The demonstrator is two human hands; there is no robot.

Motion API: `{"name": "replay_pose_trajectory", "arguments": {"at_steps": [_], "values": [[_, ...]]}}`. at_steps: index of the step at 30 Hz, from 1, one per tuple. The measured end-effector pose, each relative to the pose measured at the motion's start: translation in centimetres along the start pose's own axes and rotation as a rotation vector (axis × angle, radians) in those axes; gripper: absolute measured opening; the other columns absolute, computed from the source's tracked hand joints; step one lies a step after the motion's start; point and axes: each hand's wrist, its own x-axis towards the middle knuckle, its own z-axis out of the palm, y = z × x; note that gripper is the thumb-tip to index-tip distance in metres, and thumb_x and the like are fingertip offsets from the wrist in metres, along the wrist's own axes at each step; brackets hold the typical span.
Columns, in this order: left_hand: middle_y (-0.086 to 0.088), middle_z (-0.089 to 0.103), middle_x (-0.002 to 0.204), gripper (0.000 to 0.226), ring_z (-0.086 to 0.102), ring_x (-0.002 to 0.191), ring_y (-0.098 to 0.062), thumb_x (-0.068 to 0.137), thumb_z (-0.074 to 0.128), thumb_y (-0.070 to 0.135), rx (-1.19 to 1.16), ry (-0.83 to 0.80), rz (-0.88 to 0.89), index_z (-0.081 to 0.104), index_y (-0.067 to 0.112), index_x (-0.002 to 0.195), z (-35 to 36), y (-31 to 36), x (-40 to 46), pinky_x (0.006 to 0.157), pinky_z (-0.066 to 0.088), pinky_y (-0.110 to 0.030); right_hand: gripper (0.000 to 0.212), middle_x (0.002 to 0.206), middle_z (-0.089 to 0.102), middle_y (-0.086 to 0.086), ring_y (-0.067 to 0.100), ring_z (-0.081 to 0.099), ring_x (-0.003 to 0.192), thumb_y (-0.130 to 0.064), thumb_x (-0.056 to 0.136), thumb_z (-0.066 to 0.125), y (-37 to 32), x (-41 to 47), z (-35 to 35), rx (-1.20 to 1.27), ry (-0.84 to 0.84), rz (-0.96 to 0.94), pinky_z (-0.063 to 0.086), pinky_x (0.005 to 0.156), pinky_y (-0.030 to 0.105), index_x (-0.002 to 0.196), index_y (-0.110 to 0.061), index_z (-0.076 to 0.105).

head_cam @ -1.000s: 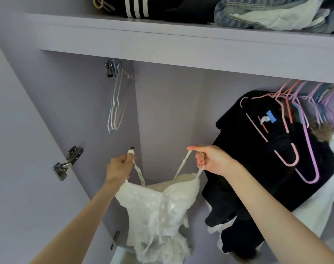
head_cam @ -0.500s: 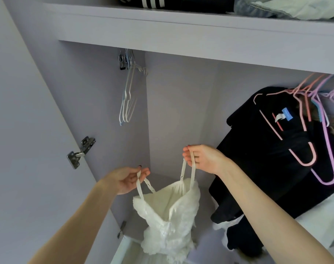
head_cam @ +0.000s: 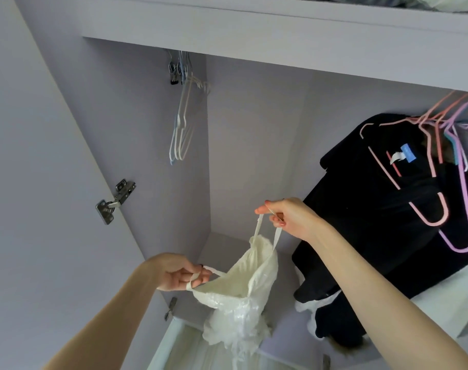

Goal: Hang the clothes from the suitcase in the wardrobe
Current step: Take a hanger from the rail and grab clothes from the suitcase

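The white strappy garment (head_cam: 241, 292) hangs in the open wardrobe (head_cam: 254, 145), low and left of centre, suspended by its two thin straps with its lacy body drooping free below. The right hand (head_cam: 289, 218) pinches one strap between thumb and fingers, held high; the left hand (head_cam: 178, 272) grips the other strap, which loops round its fingers, held lower, so the neckline is spread at a slant. Both hands are closed on the straps, well apart from each other. No hanger is in either hand. A cluster of empty pale hangers (head_cam: 181, 129) hangs at the upper left, against the side wall; pink and purple hangers (head_cam: 441, 188) sit at the right over a dark garment (head_cam: 374, 222). Judgement: the step in hand is readying the garment for a hanger. To do it well, both straps should be gathered into one hand, the freed hand should take an empty hanger, and each strap should be seated on a shoulder of the hanger. Thin straps are likely to slip; level placement is advised. The door hinge (head_cam: 115, 201) is well clear.
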Motion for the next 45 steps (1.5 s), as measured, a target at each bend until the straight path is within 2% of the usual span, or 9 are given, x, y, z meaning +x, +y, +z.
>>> {"name": "replay_pose_trajectory", "arguments": {"at_steps": [4,8,11,14,21,25,32,38,45], "values": [[-0.004,0.067,0.077,0.012,0.064,0.074,-0.020,0.092,0.051,0.008,0.006,-0.097,0.092,0.063,0.006,0.089,1.0,-0.2,-0.3,0.062,0.051,-0.024,0.026,0.107,0.064,0.019,0.009,0.027,0.045,-0.006,0.098,0.041,0.8,0.2,0.5,0.052,0.004,0.045,0.024,0.042,0.016,0.110,0.014,0.054],[-0.003,0.070,0.081,0.017,0.064,0.088,-0.022,0.094,0.050,0.018,-0.179,-0.067,0.339,0.057,0.012,0.079,3.0,0.9,-0.5,0.085,0.047,-0.033,0.021,0.099,0.068,0.015,0.007,0.030,0.034,-0.003,0.099,0.039,0.7,0.3,1.1,0.085,-0.119,0.052,0.025,0.038,0.015,0.080,-0.006,0.046],[-0.005,0.072,0.092,0.010,0.065,0.095,-0.023,0.093,0.049,0.012,-0.205,-0.056,0.497,0.059,0.011,0.092,3.8,2.2,-0.9,0.087,0.047,-0.035,0.011,0.104,0.069,0.014,0.013,0.065,0.060,-0.006,0.098,0.046,0.1,0.2,1.7,0.053,-0.169,-0.035,0.048,0.066,0.017,0.087,-0.006,0.050],[-0.006,0.073,0.093,0.016,0.068,0.094,-0.021,0.094,0.045,0.004,-0.154,-0.023,0.612,0.056,0.009,0.104,3.9,3.4,-1.4,0.082,0.050,-0.031,0.012,0.112,0.069,0.010,0.014,0.063,0.109,-0.015,0.096,0.051,-0.6,0.1,2.2,-0.120,-0.195,-0.174,0.041,0.101,0.025,0.096,-0.010,0.062],[-0.012,0.068,0.112,0.032,0.064,0.108,-0.022,0.093,0.041,0.007,0.048,-0.108,0.724,0.053,0.001,0.123,4.5,5.4,-2.5,0.100,0.045,-0.035,0.031,0.118,0.063,-0.011,-0.003,0.050,0.109,-0.029,0.099,0.043,-2.4,0.1,4.7,-0.349,-0.207,-0.298,0.029,0.099,0.015,0.114,-0.016,0.068],[-0.004,0.067,0.077,0.021,0.064,0.082,-0.023,0.096,0.045,0.020,0.124,-0.074,0.729,0.059,0.005,0.093,4.1,5.4,-3.1,0.095,0.044,-0.040,0.026,0.114,0.067,-0.008,0.006,0.055,0.116,-0.027,0.095,0.050,-3.0,1.4,6.0,-0.310,-0.180,-0.313,0.034,0.111,0.029,0.104,-0.016,0.072],[-0.005,0.047,0.063,0.020,0.049,0.057,-0.015,0.095,0.049,0.011,-0.050,0.112,0.744,0.061,0.004,0.080,0.1,7.6,-4.9,0.069,0.053,-0.028,0.033,0.114,0.066,0.017,0.024,0.065,0.100,-0.022,0.098,0.047,-5.1,4.5,8.5,-0.283,-0.196,-0.197,0.052,0.091,0.032,0.114,0.004,0.061],[-0.007,0.049,0.067,0.021,0.049,0.063,-0.019,0.094,0.049,0.006,-0.128,0.156,0.804,0.062,0.003,0.078,-2.8,9.3,-7.5,0.076,0.049,-0.033,0.025,0.105,0.060,0.020,0.021,0.058,0.081,-0.009,0.096,0.047,-10.5,8.2,13.1,-0.088,-0.042,-0.206,0.051,0.075,0.030,0.118,0.002,0.054],[-0.005,0.054,0.068,0.020,0.053,0.065,-0.018,0.095,0.050,0.012,-0.061,0.172,0.806,0.063,0.004,0.082,-4.9,10.7,-7.9,0.084,0.051,-0.036,0.027,0.099,0.054,0.004,0.018,0.049,0.087,-0.029,0.098,0.045,-14.9,12.2,16.1,-0.043,0.003,-0.146,0.038,0.062,0.025,0.112,-0.009,0.056]]}}
